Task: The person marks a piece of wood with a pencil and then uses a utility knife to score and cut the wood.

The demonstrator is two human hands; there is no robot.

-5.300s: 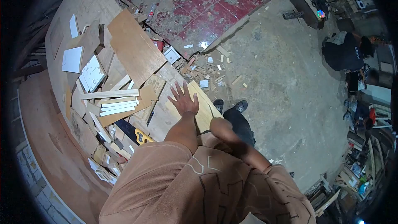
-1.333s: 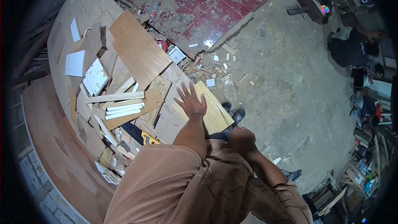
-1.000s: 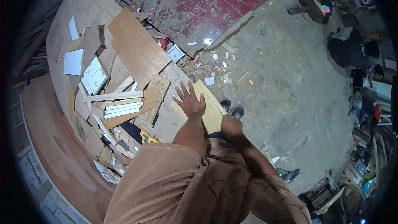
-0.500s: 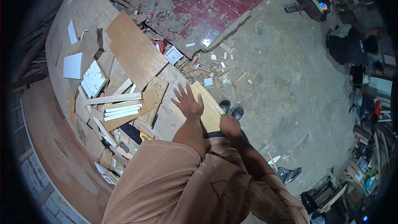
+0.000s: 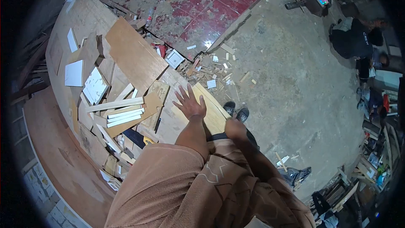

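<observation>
A pale wooden board [image 5: 213, 110] lies at the right edge of the workbench, beneath both my hands. My left hand [image 5: 192, 104] rests flat at its left side, fingers spread, palm down. By the board's near right edge, my right hand [image 5: 235, 128] is closed in a fist. Whatever it grips, if anything, is hidden under the hand. To the left of my left arm, a saw [image 5: 147, 139] with a yellow-and-black handle is partly covered by my clothing. A dark marker-like stick [image 5: 157, 125] lies near it.
Wood strips [image 5: 124, 117], white panels [image 5: 96, 85] and a brown plywood sheet [image 5: 135, 55] cover the workbench [image 5: 90, 14]. Offcuts [image 5: 206, 69] litter the concrete floor. At the far right, a person in dark clothing [image 5: 350, 40] is bent low near scrap piles.
The camera view has tilted slightly, shifting the surroundings a little. My left hand keeps its place on the board, and my right hand has barely moved, still closed.
</observation>
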